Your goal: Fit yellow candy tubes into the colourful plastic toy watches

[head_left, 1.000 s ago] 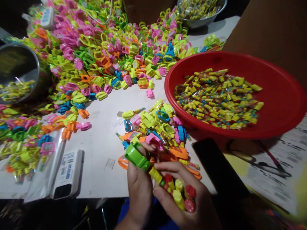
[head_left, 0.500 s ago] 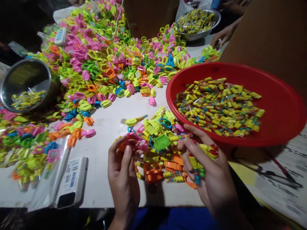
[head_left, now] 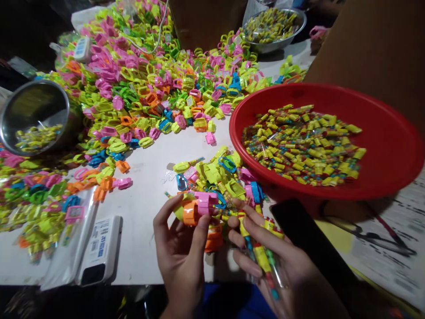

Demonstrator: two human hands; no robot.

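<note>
My left hand (head_left: 181,250) grips a pink plastic toy piece (head_left: 206,203) joined to an orange one (head_left: 191,212) between thumb and fingers. My right hand (head_left: 279,266) holds several wrapped candy sticks (head_left: 262,259) with yellow ends and coloured beads inside. Those sticks slant down across the fingers, and the fingertips reach the edge of a small heap of bright plastic toy pieces (head_left: 215,177) on the white table (head_left: 142,252). The hands are close together, a short gap apart.
A red basin (head_left: 392,133) of wrapped sticks stands right of the hands, beside a black phone (head_left: 308,239) and printed papers (head_left: 392,235). A huge toy pile (head_left: 139,75) fills the back, with steel bowls (head_left: 33,115) (head_left: 272,29) at left and rear.
My left hand now holds pink and orange pieces, not the green one seen earlier. My right hand has dropped lower, and its sticks lie slanted. The other person's hand by the rear bowl has gone.
</note>
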